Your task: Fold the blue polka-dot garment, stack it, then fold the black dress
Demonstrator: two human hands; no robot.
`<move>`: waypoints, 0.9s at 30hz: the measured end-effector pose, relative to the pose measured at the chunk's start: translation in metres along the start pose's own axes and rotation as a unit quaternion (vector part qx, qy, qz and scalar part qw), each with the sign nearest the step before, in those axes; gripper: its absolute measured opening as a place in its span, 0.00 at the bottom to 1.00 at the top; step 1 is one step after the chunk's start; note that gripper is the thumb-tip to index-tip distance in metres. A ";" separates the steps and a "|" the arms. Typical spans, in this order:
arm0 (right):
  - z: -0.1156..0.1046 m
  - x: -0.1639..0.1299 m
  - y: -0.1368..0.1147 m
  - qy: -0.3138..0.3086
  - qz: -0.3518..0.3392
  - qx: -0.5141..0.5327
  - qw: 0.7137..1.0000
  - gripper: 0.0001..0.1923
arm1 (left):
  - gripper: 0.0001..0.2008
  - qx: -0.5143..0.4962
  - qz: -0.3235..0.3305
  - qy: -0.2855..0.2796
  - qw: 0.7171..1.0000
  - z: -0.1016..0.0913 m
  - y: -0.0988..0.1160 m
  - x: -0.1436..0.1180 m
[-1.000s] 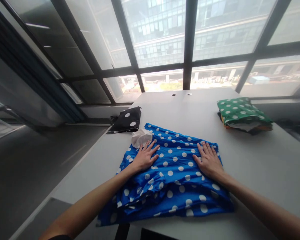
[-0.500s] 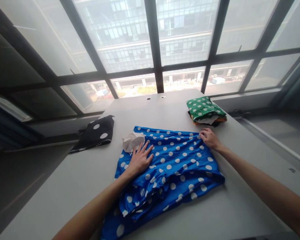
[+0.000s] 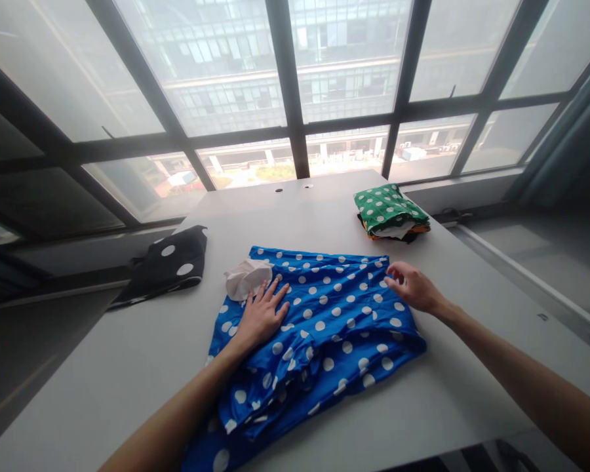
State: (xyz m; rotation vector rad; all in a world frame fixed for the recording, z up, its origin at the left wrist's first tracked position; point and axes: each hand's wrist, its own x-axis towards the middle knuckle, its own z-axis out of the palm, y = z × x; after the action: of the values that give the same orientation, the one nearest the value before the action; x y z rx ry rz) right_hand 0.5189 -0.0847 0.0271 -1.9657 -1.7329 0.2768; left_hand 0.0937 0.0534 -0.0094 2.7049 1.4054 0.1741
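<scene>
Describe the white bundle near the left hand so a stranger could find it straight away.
Start at the long grey table that runs toward the big window. On it lies a blue polka-dot cloth, spread out, with the left hand flat on it. Just beyond that hand's fingertips, at the cloth's far left corner, sits the small crumpled white fabric bundle, the only plain, undotted piece there.

Place: an office-like room on an upper floor.
Table: a long pale grey rectangular desk (image 3: 452, 393) with two round cable holes (image 3: 292, 188) at its far end.
Windows: tall glass panes in dark metal frames (image 3: 295, 131) rise just behind the desk's far end.
Outlook: a many-windowed glass office block (image 3: 255, 72) stands beyond the panes.
Curtain: a grey-blue drape (image 3: 570, 144) hangs right of the desk.
Floor: plain grey, left of the desk.
</scene>
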 end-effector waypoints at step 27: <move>0.028 -0.124 -0.012 0.031 0.081 -0.180 0.980 0.21 | 0.30 0.030 -0.011 -0.013 0.999 -0.003 0.004 0.000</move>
State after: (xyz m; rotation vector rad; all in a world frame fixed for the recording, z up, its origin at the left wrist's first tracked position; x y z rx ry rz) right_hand 0.4741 -0.1978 -0.0120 -2.3497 -1.6753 -0.0500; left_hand 0.0969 0.0510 -0.0062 2.7268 1.4563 0.0976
